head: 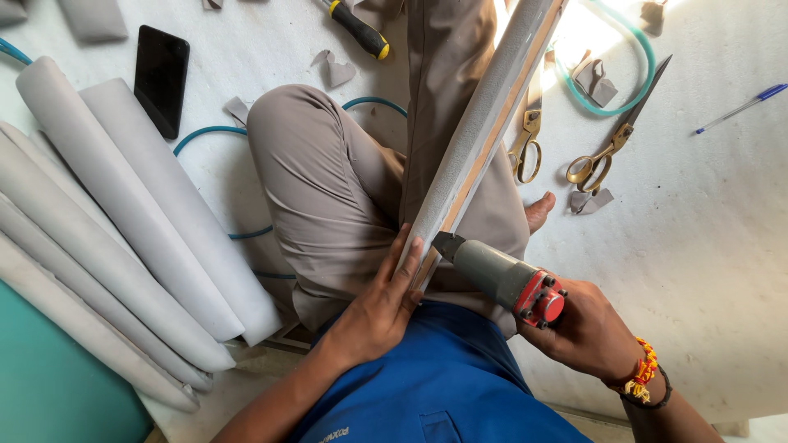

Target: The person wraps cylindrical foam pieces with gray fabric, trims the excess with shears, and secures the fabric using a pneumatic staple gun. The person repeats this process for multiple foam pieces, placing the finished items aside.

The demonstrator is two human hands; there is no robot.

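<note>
Padded strip (pixel 484 123) lies diagonally across the seated person's lap, lower end near the body, upper end running away to the upper right. Left hand (pixel 379 308) rests flat on its lower end. Pneumatic stapler (pixel 501 275), in the right hand (pixel 587 328), touches the strip's edge just right of the left hand. Stack of padded strips (pixel 123 238) lies left of the knee; phone (pixel 161 79) behind it. Two scissors (pixel 566 139) lie right of the strip; pen (pixel 743 107) farther right.

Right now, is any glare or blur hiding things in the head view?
Head view: strong glare washes out the top right around the teal hose loop and the upper end of the fabric-wrapped strip; the left hand, right hand and grey pneumatic stapler are sharp and evenly lit.
</note>
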